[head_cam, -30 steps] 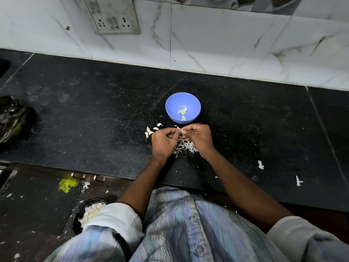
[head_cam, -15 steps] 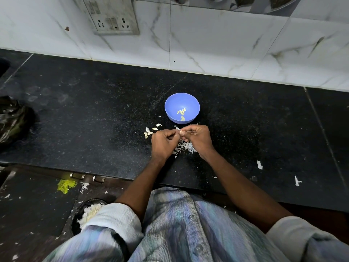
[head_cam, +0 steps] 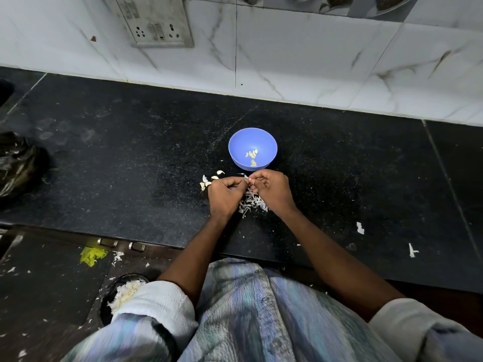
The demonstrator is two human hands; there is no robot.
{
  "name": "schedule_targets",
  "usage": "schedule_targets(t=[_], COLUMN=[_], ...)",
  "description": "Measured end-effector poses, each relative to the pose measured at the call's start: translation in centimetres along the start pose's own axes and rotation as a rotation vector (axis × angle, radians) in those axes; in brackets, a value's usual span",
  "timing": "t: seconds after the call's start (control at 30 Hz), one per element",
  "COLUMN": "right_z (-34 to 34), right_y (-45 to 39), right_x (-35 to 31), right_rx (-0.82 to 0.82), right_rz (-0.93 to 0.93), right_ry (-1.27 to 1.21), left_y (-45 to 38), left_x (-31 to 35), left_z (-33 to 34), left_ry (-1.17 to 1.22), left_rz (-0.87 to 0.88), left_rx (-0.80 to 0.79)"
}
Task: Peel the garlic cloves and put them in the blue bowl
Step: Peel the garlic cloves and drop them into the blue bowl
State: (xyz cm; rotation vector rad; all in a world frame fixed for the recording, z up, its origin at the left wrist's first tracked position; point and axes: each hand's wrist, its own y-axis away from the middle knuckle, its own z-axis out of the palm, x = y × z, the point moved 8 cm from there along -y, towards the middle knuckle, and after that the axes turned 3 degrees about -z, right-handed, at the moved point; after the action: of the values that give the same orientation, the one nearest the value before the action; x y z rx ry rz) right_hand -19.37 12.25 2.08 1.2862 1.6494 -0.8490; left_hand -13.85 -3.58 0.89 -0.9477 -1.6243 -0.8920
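Note:
The blue bowl [head_cam: 236, 148] stands on the black counter [head_cam: 130, 158] and holds several peeled cloves [head_cam: 251, 154]. Just in front of it my left hand [head_cam: 226, 195] and my right hand [head_cam: 274, 190] meet fingertip to fingertip, both pinching one small garlic clove [head_cam: 248, 180] that is mostly hidden by my fingers. A few unpeeled cloves [head_cam: 207, 182] lie left of my left hand. A heap of white garlic skins [head_cam: 252, 203] lies under and between my hands.
A crumpled dark plastic bag [head_cam: 18, 165] sits at the counter's left end. Scraps of white skin [head_cam: 360, 228] dot the counter at the right. Below the counter edge, a dark container with peelings [head_cam: 122, 291] sits on the floor. A tiled wall with a socket plate [head_cam: 156, 22] backs the counter.
Both hands stay together in front of the bowl, working the same clove with small finger movements. Nothing else has moved.

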Motion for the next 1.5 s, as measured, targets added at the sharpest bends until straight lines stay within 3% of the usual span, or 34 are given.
schedule_targets(t=[0.2,0.47,0.87,1.1,1.37,1.5], right_z=[-0.5,-0.8,-0.7,-0.1,-0.3,-0.1], right_y=[-0.2,-0.2,0.1,-0.1,0.1,0.2], right_x=[-1.2,-0.9,-0.1,-0.1,-0.3,0.1], right_rx=[0.014,0.043,0.043,0.036,0.011,-0.008], right_rz=[-0.147,-0.148,-0.015,0.059,0.037,0.063], right_ry=[0.176,0.237,0.036,-0.150,-0.127,-0.156], left_y=[-0.4,-0.2,-0.4,-0.7,-0.7,-0.5], left_x=[-0.7,-0.6,-0.6,-1.0,-1.3,-0.9], left_z=[0.1,1.0,0.8,0.9,0.9,0.4], left_ry=[0.122,0.139,0.047,0.046,0.094,0.029], left_rz=[-0.114,-0.136,-0.071,-0.076,-0.103,-0.046], left_rx=[-0.026,-0.073,0.016,-0.029,-0.031,0.040])
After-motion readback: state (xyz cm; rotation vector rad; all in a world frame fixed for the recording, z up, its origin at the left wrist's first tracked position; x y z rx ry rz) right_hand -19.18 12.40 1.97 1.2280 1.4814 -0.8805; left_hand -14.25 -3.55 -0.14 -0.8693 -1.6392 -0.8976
